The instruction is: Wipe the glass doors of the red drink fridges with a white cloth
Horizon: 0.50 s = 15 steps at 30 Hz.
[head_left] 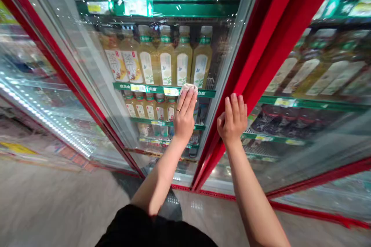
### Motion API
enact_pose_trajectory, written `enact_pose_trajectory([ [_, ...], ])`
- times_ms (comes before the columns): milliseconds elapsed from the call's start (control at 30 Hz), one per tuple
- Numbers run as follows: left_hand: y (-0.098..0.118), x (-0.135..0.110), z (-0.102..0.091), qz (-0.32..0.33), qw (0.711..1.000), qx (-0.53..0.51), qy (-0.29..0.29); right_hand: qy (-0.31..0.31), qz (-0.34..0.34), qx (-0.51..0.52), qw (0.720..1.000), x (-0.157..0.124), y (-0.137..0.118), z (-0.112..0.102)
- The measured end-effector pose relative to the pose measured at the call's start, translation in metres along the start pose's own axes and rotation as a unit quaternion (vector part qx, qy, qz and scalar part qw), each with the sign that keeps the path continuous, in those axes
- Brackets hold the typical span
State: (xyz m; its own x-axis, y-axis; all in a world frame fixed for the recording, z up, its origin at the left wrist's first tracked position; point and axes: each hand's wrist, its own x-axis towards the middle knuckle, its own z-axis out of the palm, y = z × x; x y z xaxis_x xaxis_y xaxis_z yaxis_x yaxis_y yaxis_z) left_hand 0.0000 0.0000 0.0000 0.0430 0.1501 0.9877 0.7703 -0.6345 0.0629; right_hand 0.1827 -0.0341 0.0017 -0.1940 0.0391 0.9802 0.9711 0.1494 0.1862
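My left hand (184,112) lies flat, fingers together, pressing a small white cloth (188,87) against the glass door (121,85) of a drinks fridge. A ring shows on one finger. My right hand (233,117) rests with fingers stretched upward on the red door frame (261,58) beside it, holding nothing. Behind the glass stand rows of yellow-green tea bottles (174,60) on green-edged shelves (162,90).
A second glass door (313,96) to the right shows more bottles on shelves. Another lit fridge (34,96) stands at the left. The floor (58,208) below is pale and glossy. My dark clothing (150,231) fills the bottom edge.
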Motion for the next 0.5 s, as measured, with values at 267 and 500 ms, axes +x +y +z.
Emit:
enact_pose_trajectory([
  [267, 0.016, -0.002, 0.011, 0.075, 0.994, 0.016, -0.075, 0.002, 0.019, 0.034, 0.999, -0.006, 0.002, 0.0],
  [500, 0.019, 0.024, 0.016, 0.084, 0.995, 0.0, -0.052, 0.048, 0.025, -0.003, 0.999, -0.001, -0.001, 0.0],
])
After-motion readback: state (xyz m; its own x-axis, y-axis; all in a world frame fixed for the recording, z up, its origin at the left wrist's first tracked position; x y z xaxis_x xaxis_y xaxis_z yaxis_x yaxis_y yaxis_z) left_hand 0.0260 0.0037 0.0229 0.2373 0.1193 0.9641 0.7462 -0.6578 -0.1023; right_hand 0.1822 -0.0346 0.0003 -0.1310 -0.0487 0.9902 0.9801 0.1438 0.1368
